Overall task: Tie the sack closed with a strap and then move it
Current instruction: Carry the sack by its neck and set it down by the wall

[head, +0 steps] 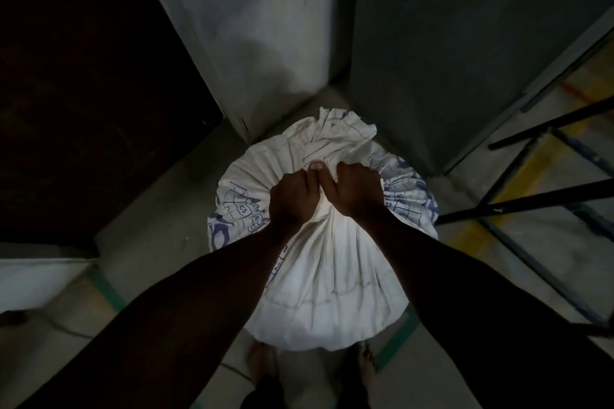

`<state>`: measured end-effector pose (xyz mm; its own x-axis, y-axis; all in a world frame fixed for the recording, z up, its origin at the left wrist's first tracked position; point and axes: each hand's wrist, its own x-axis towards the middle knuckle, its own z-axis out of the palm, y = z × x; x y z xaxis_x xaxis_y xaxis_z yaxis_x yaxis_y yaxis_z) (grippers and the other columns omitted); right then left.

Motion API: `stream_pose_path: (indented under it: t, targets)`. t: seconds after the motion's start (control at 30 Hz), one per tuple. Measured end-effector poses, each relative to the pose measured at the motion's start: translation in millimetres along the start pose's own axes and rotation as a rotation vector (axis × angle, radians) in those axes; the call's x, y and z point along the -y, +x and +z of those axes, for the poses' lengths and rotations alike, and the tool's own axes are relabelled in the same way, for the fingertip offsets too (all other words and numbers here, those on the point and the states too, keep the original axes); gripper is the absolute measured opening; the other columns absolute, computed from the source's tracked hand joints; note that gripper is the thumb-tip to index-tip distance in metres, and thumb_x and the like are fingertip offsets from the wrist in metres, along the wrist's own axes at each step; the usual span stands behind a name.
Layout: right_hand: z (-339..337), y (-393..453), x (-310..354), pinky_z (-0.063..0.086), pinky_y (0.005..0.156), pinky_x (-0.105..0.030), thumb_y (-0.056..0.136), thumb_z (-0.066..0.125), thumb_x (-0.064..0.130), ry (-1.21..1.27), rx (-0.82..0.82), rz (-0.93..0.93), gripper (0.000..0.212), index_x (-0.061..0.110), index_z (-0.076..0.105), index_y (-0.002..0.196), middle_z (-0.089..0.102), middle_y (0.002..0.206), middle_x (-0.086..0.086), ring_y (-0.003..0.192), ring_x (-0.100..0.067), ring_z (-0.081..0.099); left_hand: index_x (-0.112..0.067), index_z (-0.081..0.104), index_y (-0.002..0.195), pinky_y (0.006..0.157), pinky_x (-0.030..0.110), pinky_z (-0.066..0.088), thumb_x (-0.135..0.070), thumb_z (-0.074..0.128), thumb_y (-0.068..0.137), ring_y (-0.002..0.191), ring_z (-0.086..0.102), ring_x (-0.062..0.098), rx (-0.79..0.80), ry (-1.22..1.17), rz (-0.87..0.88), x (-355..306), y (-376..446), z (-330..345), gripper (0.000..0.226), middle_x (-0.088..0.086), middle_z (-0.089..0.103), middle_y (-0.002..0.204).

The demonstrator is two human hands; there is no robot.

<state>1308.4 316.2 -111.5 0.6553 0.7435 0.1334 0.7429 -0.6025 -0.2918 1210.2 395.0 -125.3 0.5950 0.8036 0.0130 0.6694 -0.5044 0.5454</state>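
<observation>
While both fists clamp its gathered neck, the white sack (319,262) stands on the floor
Left hand (292,196) and right hand (355,189) grip side by side, thumbs touching, just before the person's feet

Sack (327,279): white woven cloth, matt, creased into tight pleats at the gathered neck, blue printed marks on the sides, frayed-looking crumpled top edge. Floor (172,209): grey concrete, matt, slightly rough, with painted yellow (528,176) and green (106,289) stripes, paint dull and worn. Pillar (265,43): whitish painted surface, matt, smudged, blue lettering. Wall (448,43) on the right: flat grey, matt. Frame bars (531,199): black metal, smooth, faint sheen. Bare hands, no gloves
</observation>
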Motion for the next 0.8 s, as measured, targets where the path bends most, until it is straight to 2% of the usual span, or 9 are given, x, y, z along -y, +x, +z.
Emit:
stream_pose_path:
  t: [0.1, 0.13, 0.3, 0.4, 0.47, 0.57, 0.63, 0.8]
  targets:
    - [28.4, -10.6, -18.4, 0.046, 0.050, -0.032, 0.093, 0.041, 0.058, -0.026, -0.050, 0.015, 0.064, 0.009, 0.062, 0.058, 0.065, 0.056, -0.016, 0.053, -0.035, 0.066, -0.005, 0.063, 0.066, 0.051, 0.036, 0.050, -0.042, 0.037, 0.100, 0.062, 0.067, 0.038, 0.020, 0.087, 0.049, 12.5, -5.9, 31.8, 0.057, 0.016, 0.066, 0.062]
    - [35.2, -13.0, -24.6, 0.047, 0.050, -0.032, 0.093, 0.043, 0.058, -0.030, -0.062, 0.022, 0.063, 0.009, 0.063, 0.059, 0.065, 0.056, -0.017, 0.053, -0.035, 0.066, -0.007, 0.062, 0.063, 0.047, 0.035, 0.049, -0.041, 0.040, 0.100, 0.057, 0.065, 0.037, -0.018, 0.116, 0.063, 16.8, -5.7, 44.5, 0.055, 0.015, 0.064, 0.058]
    - [57.7, -22.3, -49.6, 0.046, 0.050, -0.031, 0.094, 0.043, 0.054, -0.010, -0.109, -0.011, 0.060, 0.007, 0.060, 0.061, 0.064, 0.058, -0.015, 0.054, -0.035, 0.065, -0.011, 0.059, 0.063, 0.042, 0.032, 0.044, -0.041, 0.039, 0.102, 0.050, 0.064, 0.034, -0.121, 0.175, 0.139, 26.1, -11.2, 78.7, 0.053, 0.012, 0.062, 0.055]
    - [82.5, -36.3, -52.2, 0.046, 0.051, -0.034, 0.095, 0.048, 0.050, 0.035, -0.105, 0.022, 0.054, 0.007, 0.059, 0.065, 0.062, 0.062, -0.013, 0.058, -0.035, 0.064, -0.012, 0.060, 0.069, 0.044, 0.030, 0.043, -0.043, 0.035, 0.104, 0.056, 0.066, 0.030, -0.142, 0.172, 0.129, 37.9, -22.2, 95.2, 0.053, 0.008, 0.065, 0.061]
    - [98.8, -39.2, -55.6, 0.045, 0.059, -0.039, 0.097, 0.047, 0.049, -0.018, -0.094, 0.034, 0.055, 0.007, 0.059, 0.065, 0.062, 0.063, -0.014, 0.063, -0.036, 0.062, -0.013, 0.062, 0.074, 0.046, 0.032, 0.044, -0.045, 0.033, 0.104, 0.059, 0.067, 0.029, -0.130, 0.187, 0.098, 42.5, -26.5, 104.3, 0.053, 0.007, 0.066, 0.064]
    - [115.6, -38.8, -57.2, 0.041, 0.071, -0.041, 0.100, 0.040, 0.051, -0.117, -0.074, 0.059, 0.057, 0.008, 0.061, 0.068, 0.063, 0.068, -0.013, 0.070, -0.034, 0.060, -0.012, 0.060, 0.100, 0.054, 0.038, 0.049, -0.047, 0.033, 0.105, 0.062, 0.067, 0.031, -0.107, 0.241, 0.052, 45.9, -25.0, 113.1, 0.044, 0.009, 0.066, 0.066]
    - [125.0, -38.9, -59.1, 0.041, 0.075, -0.042, 0.101, 0.035, 0.053, -0.142, -0.054, 0.077, 0.060, 0.009, 0.063, 0.072, 0.063, 0.074, -0.011, 0.075, -0.034, 0.061, -0.010, 0.059, 0.110, 0.058, 0.040, 0.049, -0.045, 0.033, 0.106, 0.058, 0.063, 0.029, -0.117, 0.293, 0.087, 49.0, -24.0, 121.5, 0.044, 0.008, 0.063, 0.066]
    - [140.8, -41.3, -61.9, 0.039, 0.074, -0.044, 0.103, 0.032, 0.051, -0.226, -0.079, 0.118, 0.062, 0.005, 0.063, 0.074, 0.061, 0.077, -0.014, 0.078, -0.035, 0.057, -0.007, 0.060, 0.106, 0.063, 0.041, 0.048, -0.045, 0.025, 0.108, 0.060, 0.061, 0.029, -0.139, 0.352, 0.086, 54.2, -24.6, 139.5, 0.052, 0.009, 0.061, 0.071]
